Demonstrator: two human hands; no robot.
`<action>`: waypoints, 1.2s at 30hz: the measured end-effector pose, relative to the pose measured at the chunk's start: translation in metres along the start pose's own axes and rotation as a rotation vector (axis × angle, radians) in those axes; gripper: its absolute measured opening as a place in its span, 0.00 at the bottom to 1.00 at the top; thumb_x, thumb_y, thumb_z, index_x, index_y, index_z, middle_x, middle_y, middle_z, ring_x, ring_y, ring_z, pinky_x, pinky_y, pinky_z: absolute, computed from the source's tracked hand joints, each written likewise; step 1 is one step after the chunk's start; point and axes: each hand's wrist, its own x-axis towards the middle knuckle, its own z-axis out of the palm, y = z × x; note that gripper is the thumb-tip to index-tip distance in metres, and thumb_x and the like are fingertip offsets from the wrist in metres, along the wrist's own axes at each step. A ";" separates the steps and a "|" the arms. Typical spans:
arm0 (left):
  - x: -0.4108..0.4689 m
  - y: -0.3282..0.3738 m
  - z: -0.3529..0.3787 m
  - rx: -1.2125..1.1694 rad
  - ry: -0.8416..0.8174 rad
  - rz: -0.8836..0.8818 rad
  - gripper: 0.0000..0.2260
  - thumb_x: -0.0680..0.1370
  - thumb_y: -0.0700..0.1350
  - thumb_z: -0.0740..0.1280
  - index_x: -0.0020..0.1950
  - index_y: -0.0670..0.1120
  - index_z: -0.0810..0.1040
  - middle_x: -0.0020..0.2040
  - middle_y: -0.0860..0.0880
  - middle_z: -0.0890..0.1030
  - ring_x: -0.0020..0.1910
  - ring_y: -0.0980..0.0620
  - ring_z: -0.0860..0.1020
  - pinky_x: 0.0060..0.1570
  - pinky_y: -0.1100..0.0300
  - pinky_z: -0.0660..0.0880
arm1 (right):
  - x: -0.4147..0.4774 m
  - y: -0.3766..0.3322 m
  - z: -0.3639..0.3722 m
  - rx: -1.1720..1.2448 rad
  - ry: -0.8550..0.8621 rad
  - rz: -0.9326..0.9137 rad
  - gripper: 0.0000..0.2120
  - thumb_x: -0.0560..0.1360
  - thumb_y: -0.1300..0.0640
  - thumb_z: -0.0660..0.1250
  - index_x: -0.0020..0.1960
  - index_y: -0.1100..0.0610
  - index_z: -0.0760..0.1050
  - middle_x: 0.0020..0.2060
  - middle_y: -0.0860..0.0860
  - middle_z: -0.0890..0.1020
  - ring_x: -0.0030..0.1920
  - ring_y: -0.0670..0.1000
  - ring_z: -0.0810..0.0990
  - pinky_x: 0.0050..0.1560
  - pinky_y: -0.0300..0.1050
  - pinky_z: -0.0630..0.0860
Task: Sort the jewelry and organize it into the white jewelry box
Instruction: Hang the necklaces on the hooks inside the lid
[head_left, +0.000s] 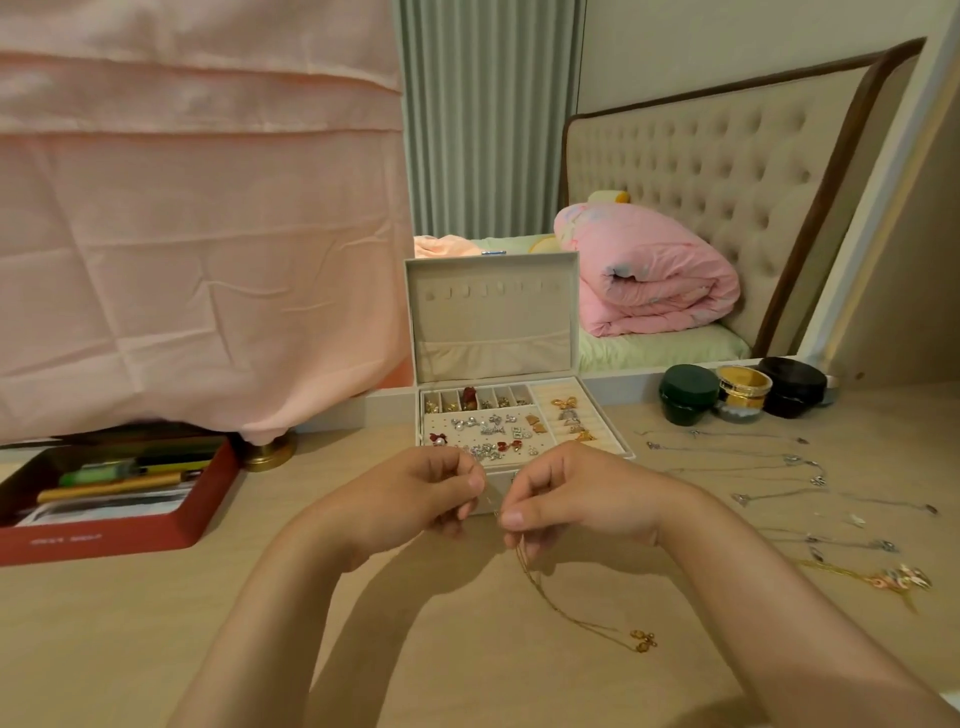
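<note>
Necklace of fine gold chain (535, 577), pinched at its upper end just in front of the white jewelry box (488, 332). The left hand (426, 493) and right hand (576, 493) are held close together, the fingers (514, 517) of each curled onto the chain, thumb against fingertip. The clasp is probably being worked, though it is too small to be made out. The remaining chain is let down onto the tabletop (156, 623), its gold pendant (643, 640) lying nearer the viewer, so that slack is kept and no knot is drawn tight.

The box is stood open with its lid upright. Earrings are seen in the small rear cells and on the perforated pad, rings in the padded rolls at the right. The row of tabs inside the lid is bare and is judged the likely place for chains.

Silver necklaces (779, 467) are laid out apart at the right, near a beaded gold one (904, 579), with three jars (688, 395) behind. A red tray (104, 499) is set well apart at the left. Open tabletop is found beneath the forearms. A lift to the lid would pass over the loaded trays, where a trailing pendant could snag.
</note>
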 end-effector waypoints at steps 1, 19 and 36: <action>-0.001 0.001 -0.002 0.047 0.015 -0.004 0.06 0.82 0.40 0.64 0.47 0.42 0.78 0.34 0.51 0.77 0.35 0.53 0.75 0.45 0.59 0.74 | 0.001 0.000 0.000 0.018 0.023 -0.019 0.04 0.78 0.61 0.71 0.46 0.56 0.84 0.43 0.56 0.86 0.43 0.54 0.83 0.51 0.50 0.80; -0.007 0.017 -0.013 -0.036 0.253 0.087 0.10 0.82 0.42 0.64 0.47 0.43 0.84 0.35 0.50 0.76 0.35 0.53 0.74 0.45 0.56 0.77 | 0.003 -0.012 0.006 0.171 0.226 -0.073 0.07 0.80 0.59 0.68 0.50 0.61 0.84 0.41 0.55 0.85 0.40 0.54 0.82 0.47 0.47 0.81; -0.005 0.028 -0.002 -0.443 0.283 0.041 0.08 0.84 0.44 0.59 0.50 0.43 0.75 0.42 0.44 0.83 0.37 0.49 0.79 0.35 0.58 0.76 | 0.005 -0.023 0.018 0.078 0.379 -0.108 0.04 0.77 0.58 0.73 0.48 0.56 0.87 0.43 0.52 0.88 0.46 0.51 0.87 0.58 0.54 0.80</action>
